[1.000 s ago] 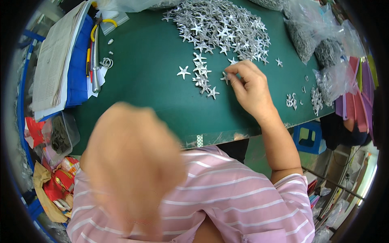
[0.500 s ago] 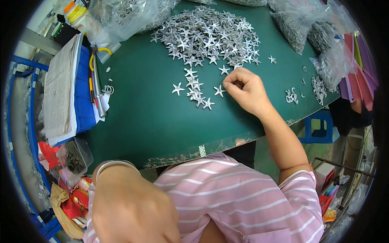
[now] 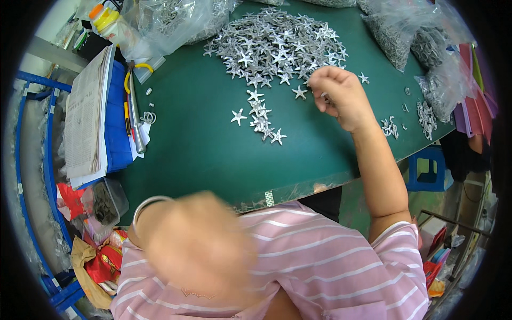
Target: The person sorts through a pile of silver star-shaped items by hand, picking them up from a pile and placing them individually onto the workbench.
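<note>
My right hand point(image 3: 342, 96) is over the green table, just off the lower right edge of a heap of silver starfish charms point(image 3: 277, 45). Its fingers are curled together, and a bit of silver shows at them, apparently a starfish charm mostly hidden by the fingers. Left of that hand lies a single starfish charm point(image 3: 299, 92). A short column of overlapping starfish charms point(image 3: 260, 120) runs toward me from the heap, with one loose charm point(image 3: 238, 116) on its left. My left hand point(image 3: 200, 245), wearing a bangle, is a blur close in front of my chest; its fingers cannot be made out.
Clear bags of metal parts point(image 3: 389, 42) stand along the far right. Small silver rings and links point(image 3: 425, 120) lie at the table's right. On the left are a blue bin point(image 3: 120, 122) with papers, yellow-handled pliers point(image 3: 128, 80) and a metal rod point(image 3: 137, 128).
The starfish charm beside my right hand has left the table. That hand has moved away to the right and slightly up. My left hand has shifted right and blurred.
</note>
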{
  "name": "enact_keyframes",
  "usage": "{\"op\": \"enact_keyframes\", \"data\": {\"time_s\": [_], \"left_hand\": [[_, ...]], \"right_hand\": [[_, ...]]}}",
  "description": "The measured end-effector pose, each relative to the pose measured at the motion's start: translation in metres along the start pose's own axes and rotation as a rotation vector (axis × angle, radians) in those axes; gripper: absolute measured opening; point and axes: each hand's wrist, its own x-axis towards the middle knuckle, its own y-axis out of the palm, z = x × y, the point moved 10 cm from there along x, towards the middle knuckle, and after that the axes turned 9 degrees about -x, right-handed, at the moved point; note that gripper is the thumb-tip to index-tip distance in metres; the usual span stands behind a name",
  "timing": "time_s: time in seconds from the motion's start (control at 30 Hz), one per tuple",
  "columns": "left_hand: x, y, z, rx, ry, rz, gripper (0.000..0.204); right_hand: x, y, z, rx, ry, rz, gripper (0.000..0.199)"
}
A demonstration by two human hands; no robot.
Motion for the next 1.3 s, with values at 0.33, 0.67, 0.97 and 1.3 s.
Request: {"op": "enact_keyframes", "data": {"time_s": [0.33, 0.67, 0.97, 1.3], "left_hand": [[-0.069, -0.120, 0.133, 1.015, -0.645, -0.777, 0.015], [-0.084, -0.132, 0.148, 0.734, -0.735, -0.881, 0.018], [-0.075, -0.125, 0.145, 0.971, -0.731, -0.780, 0.018], [-0.116, -0.147, 0.140, -0.632, -0.140, -1.409, 0.007]], "right_hand": [[-0.009, 0.020, 0.018, -1.042, -0.285, -0.214, 0.017], [-0.012, 0.030, 0.017, -0.971, -0.361, -0.151, 0.014], [-0.015, 0.031, 0.032, -0.737, -0.529, -0.257, 0.009], [-0.001, 0.035, 0.002, -0.922, -0.210, -0.227, 0.021]]}}
